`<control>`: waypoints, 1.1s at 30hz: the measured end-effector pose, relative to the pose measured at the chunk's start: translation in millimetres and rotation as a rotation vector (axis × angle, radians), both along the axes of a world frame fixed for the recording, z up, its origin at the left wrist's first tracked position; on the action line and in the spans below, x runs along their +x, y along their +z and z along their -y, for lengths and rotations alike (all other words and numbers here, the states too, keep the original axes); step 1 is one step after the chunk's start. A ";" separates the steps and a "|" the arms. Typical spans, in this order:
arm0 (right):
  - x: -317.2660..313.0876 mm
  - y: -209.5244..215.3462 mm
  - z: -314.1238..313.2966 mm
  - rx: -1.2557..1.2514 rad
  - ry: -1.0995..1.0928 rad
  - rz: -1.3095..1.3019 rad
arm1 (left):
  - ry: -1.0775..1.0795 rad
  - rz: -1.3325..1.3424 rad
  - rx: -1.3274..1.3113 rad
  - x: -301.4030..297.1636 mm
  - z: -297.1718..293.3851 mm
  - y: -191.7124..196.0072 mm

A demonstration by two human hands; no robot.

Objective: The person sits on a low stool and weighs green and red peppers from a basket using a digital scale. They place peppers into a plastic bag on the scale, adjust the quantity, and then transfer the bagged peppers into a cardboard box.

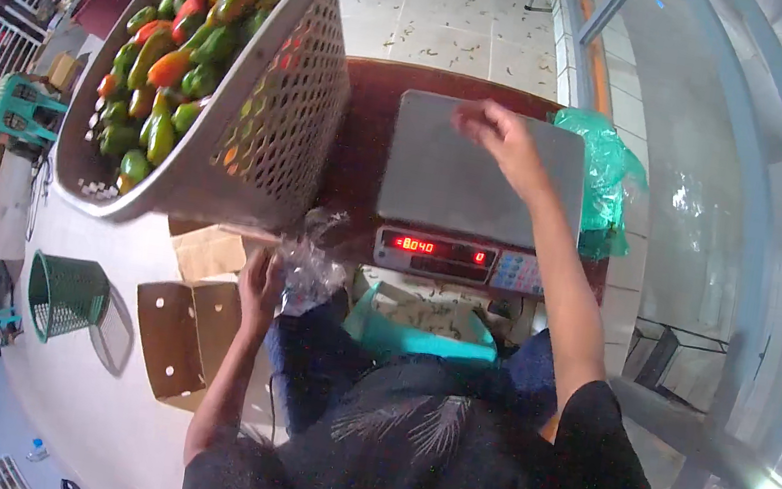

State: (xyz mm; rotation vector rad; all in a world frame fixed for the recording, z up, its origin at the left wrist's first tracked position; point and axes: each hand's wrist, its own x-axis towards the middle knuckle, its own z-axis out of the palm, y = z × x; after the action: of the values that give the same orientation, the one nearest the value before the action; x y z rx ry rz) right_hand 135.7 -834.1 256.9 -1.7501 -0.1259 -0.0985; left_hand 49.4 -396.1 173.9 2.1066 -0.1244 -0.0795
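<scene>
My right hand (505, 142) hovers over the grey plate of a digital weighing scale (432, 175). Its fingers are blurred but look loosely apart, with nothing visible in them. Red digits glow on the scale's front display (439, 249), beside a keypad. At the lower left, my left hand (261, 284) is closed at the edge of a crumpled clear plastic bag (310, 278) and seems to grip it; the fingertips are partly hidden. Left of the scale, a large grey perforated crate (287, 92) is tilted and full of green, red and orange peppers (194, 38).
Under the scale is a dark red tabletop (369, 89), with a green plastic bag (599, 174) at its right. A turquoise tub (418, 335) sits between my legs. To the left are a cardboard box (170, 338) and a green basket (65, 297). A metal frame (752, 127) runs along the right.
</scene>
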 end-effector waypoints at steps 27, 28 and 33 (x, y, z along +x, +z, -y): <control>-290.0 66.6 2.6 0.067 -0.277 -0.102 | -0.615 0.177 0.032 -29.5 149.1 192.6; -291.6 68.4 5.1 0.119 -0.300 -0.119 | -0.622 0.139 0.068 -19.5 146.8 175.4; -270.0 38.6 54.7 0.228 -0.277 -0.090 | -0.624 -0.163 -0.623 -18.9 148.7 166.5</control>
State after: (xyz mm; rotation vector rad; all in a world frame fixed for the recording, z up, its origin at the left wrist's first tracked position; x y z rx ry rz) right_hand -134.3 -888.8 295.5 -1.5322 0.1886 -0.2265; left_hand 30.6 -544.8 340.4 1.3727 -0.6219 -0.5146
